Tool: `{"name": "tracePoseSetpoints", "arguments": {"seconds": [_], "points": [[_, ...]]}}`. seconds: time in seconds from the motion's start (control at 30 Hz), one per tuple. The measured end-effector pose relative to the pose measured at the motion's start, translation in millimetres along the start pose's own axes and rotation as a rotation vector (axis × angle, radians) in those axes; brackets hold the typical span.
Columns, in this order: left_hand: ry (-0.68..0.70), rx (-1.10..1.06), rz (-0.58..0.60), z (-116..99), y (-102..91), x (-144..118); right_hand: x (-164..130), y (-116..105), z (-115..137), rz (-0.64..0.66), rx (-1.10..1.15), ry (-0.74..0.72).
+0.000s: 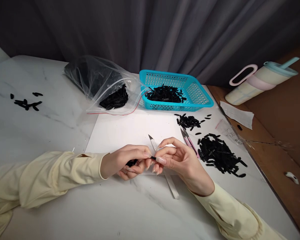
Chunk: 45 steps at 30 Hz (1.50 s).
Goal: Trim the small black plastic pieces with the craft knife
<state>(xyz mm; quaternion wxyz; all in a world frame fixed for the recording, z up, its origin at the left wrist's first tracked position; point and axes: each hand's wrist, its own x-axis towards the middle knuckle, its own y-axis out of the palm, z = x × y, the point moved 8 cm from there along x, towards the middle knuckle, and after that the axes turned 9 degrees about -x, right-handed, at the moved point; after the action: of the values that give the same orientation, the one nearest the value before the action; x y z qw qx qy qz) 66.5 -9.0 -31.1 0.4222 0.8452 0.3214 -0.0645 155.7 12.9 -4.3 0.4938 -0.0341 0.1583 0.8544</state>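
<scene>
Between the fingertips of my left hand [132, 158] and my right hand [176, 158] is a small black strip [153, 158], pinched at both ends. More black pieces [131, 162] are tucked in the curled fingers of my left hand. Under my hands lies a craft knife [170, 185] with a pale handle, its pointed blade toward the far side, across the edge of a white sheet [130, 130]. Just right of my right hand lie thread snips [190, 141] with pink handles. What the black pieces are made of cannot be made out.
A blue perforated basket [180, 106] and a clear plastic bag [97, 80], both holding black pieces, stand at the back. Loose piles [221, 155] lie right, a few pieces [27, 105] far left. A tumbler [257, 83] with a straw stands on the brown surface at right.
</scene>
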Motion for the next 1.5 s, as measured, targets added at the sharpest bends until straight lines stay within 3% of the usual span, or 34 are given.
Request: {"name": "tracePoseSetpoints", "arguments": {"seconds": [0.17,0.27,0.33,0.47,0.53,0.6,0.67,0.8,0.9,1.0,1.17,1.3,1.5], "points": [[-0.002,-0.048,0.052,0,1.7,2,-3,-1,-2,-0.011,-0.035,0.002],[0.003,-0.145,0.109,-4,5.5,5,1,-11,12,-0.07,-0.151,-0.015],[-0.009,-0.232,0.127,-4,5.5,7,14,-28,40,-0.176,-0.29,-0.096],[-0.054,-0.427,0.13,-2,1.6,13,55,-69,131,-0.477,-0.601,-0.434],[-0.057,-0.535,0.148,-2,1.2,15,79,-79,156,-0.533,-0.791,-0.374],[-0.063,-0.631,0.18,-4,2.8,14,91,-70,165,-0.507,-1.097,-0.318],[-0.073,-0.696,0.188,-4,3.8,14,82,-46,158,-0.42,-1.223,-0.363],[-0.082,-0.723,0.137,-2,1.0,15,35,30,89,0.061,-1.324,-0.499],[-0.11,-0.735,0.167,2,3.1,15,8,53,44,0.106,-1.295,-0.57],[-0.113,-0.757,0.194,2,4.4,16,2,50,25,-0.004,-1.235,-0.554],[-0.117,-0.644,0.191,3,4.9,16,-12,32,39,-0.168,-1.001,-0.586],[-0.14,-0.347,0.195,7,5.8,15,-16,-1,35,-0.316,-0.82,-0.397],[-0.168,-0.133,0.105,8,2.8,8,-12,-12,22,-0.308,-0.658,-0.307]]}}
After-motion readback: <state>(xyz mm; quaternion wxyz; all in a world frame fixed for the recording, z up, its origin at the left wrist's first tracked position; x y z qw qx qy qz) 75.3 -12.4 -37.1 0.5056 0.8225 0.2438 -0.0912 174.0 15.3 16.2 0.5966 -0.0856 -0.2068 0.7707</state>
